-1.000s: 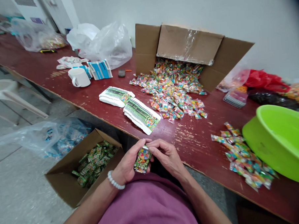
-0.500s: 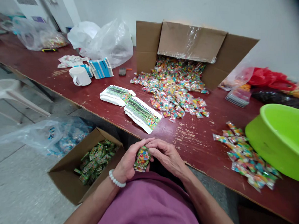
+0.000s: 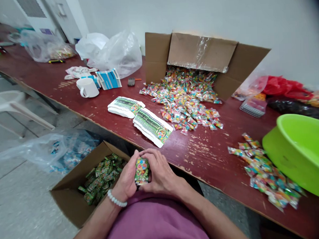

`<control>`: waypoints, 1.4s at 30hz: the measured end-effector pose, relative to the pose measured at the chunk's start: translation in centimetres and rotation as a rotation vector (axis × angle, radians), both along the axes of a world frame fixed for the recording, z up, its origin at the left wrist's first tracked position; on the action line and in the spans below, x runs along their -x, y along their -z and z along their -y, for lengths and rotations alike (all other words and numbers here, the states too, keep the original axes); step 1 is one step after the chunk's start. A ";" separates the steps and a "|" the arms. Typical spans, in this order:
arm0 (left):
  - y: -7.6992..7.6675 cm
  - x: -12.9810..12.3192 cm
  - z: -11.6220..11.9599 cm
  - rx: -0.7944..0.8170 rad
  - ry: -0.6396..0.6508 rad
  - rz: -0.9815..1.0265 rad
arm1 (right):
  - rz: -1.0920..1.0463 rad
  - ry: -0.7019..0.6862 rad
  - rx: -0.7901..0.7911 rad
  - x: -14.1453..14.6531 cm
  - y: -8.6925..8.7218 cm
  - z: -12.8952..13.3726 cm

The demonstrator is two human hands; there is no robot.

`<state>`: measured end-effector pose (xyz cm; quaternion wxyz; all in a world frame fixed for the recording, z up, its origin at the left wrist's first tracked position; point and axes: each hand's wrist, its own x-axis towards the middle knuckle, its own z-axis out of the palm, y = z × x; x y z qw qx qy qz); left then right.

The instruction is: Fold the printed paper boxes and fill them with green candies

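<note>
A small green printed candy box point(image 3: 142, 170) is held between both hands close to my body, just off the table's edge. Along its left side lies my left hand point(image 3: 128, 177), a pale bead bracelet on the wrist. My right hand point(image 3: 159, 170) curls round the top and right side, thumb near the bottom. To the lower left, an open carton point(image 3: 68, 201) holds many similar green boxes point(image 3: 104, 176). Beyond my hands, two rows of flat green-and-white box blanks point(image 3: 153, 126) lie stacked on the table.
A tipped cardboard box point(image 3: 202, 50) spills wrapped candies point(image 3: 185, 100) over the red table point(image 3: 203, 149). More candies point(image 3: 267, 174) lie at right beside a green basin point(image 3: 295, 156). A white mug point(image 3: 88, 88), plastic bags point(image 3: 116, 52) and a white stool point(image 3: 10, 101) are at left.
Both hands and the candy box have moved a little left, toward the carton. My right hand now wraps round the box's right side, where before its fingers were at the top.
</note>
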<state>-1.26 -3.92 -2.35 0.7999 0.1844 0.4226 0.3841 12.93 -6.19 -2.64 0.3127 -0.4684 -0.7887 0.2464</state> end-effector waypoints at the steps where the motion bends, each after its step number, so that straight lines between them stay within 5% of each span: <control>1: 0.4 1.0 -0.2 -0.019 0.010 -0.062 | -0.009 -0.026 -0.009 -0.6 0.1 -0.7; 3: 1.5 3.9 -1.0 -0.107 -0.044 -0.301 | -0.022 0.043 -0.056 -2.4 0.6 -2.6; 7: 4.8 11.0 -3.4 -0.363 -0.366 -1.070 | 0.103 0.388 -0.103 -6.8 2.0 -7.1; 11: 6.2 13.8 -4.6 -0.368 -0.374 -1.116 | 0.312 0.436 0.023 -8.8 2.6 -9.8; 19: 5.0 7.4 -3.3 -0.519 -0.205 -1.048 | 0.357 0.536 0.003 -8.4 2.7 -9.4; 27: 1.9 3.5 -2.8 -0.983 -0.027 -1.208 | 0.350 0.533 0.072 -8.3 2.4 -9.3; 30: 0.5 1.2 -4.0 -1.256 0.116 -1.289 | 0.375 0.447 0.131 -8.6 1.8 -9.9; 34: 0.2 -2.2 -7.0 -1.406 0.315 -1.262 | 0.359 0.444 0.132 -8.7 1.6 -9.9; 42: 1.0 -4.1 -9.0 -1.556 0.336 -1.557 | 0.080 0.499 0.013 -8.4 3.0 -8.7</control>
